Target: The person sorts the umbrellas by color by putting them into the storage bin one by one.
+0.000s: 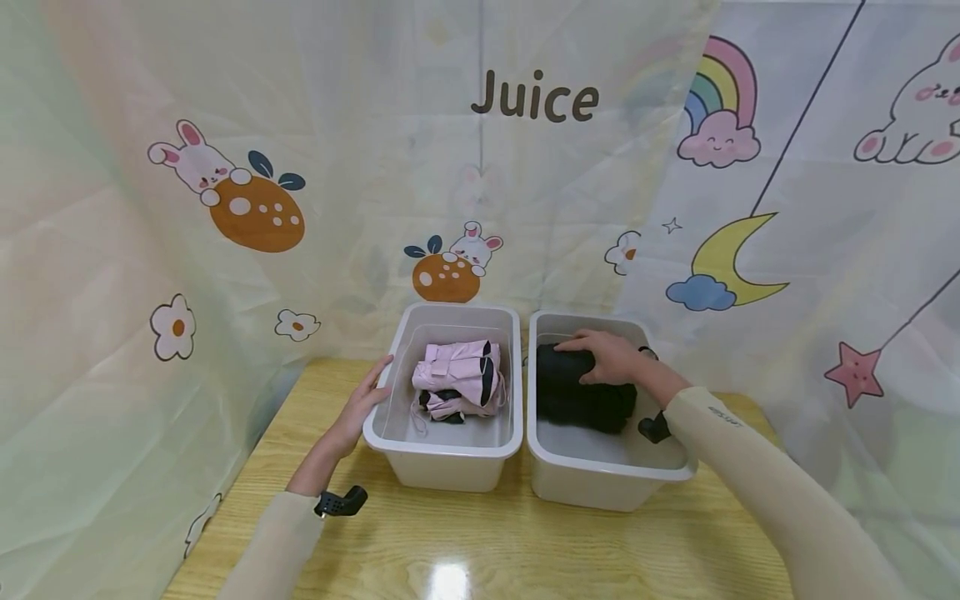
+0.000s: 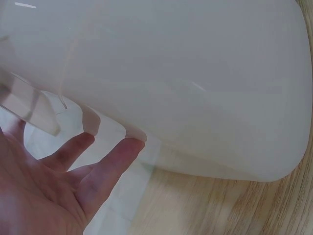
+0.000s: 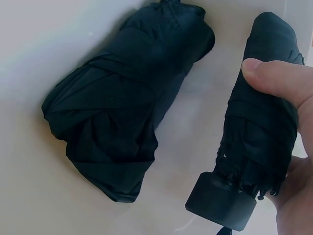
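Note:
My right hand reaches into the right-hand bin. It grips a folded black umbrella, the thumb across its cloth and the dark end cap sticking out below. Beside it on the bin floor lies a second black bundle, a loosely folded umbrella, apart from the hand. My left hand is at the outer left side of the left-hand bin. In the left wrist view its extended fingertips touch the pale wall. Pink folded bundles with black parts and a thin cord lie in that bin.
Both pale bins stand side by side with a narrow gap between them on a wood-grain table. Printed curtains hang close behind and at both sides. Dark wrist-worn cameras stick out from the wrists.

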`<state>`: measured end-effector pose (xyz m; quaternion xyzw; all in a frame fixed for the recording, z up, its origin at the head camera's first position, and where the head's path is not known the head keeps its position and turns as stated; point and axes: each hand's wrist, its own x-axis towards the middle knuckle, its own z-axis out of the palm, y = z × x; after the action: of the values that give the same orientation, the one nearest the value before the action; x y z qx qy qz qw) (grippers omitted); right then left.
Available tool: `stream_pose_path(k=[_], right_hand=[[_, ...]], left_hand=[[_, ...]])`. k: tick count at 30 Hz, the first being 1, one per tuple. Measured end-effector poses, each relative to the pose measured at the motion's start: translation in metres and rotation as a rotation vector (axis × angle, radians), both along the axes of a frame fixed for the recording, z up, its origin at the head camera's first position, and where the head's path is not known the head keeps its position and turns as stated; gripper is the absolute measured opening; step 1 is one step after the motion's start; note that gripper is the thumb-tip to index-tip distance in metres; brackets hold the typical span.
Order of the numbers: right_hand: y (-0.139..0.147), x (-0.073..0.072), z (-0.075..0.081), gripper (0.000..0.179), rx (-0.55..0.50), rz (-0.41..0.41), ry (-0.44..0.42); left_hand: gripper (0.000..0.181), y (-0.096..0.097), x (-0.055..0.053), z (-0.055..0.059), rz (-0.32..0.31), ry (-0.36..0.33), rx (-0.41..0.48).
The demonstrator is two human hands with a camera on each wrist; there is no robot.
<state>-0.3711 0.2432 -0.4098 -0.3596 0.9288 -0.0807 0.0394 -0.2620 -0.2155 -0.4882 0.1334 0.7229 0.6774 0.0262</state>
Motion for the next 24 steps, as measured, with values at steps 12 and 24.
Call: stream_pose_path(k=[12, 24], right_hand=[[0.001, -0.009, -0.016, 0.068, -0.078, -0.038, -0.077], [0.001, -0.023, -0.034, 0.067, -0.111, -0.038, -0.140]], left_hand=[[0.058, 0.001, -0.003, 0.000, -0.003, -0.005, -0.001], [0.057, 0.001, 0.000, 0.002, 0.010, -0.020, -0.029]])
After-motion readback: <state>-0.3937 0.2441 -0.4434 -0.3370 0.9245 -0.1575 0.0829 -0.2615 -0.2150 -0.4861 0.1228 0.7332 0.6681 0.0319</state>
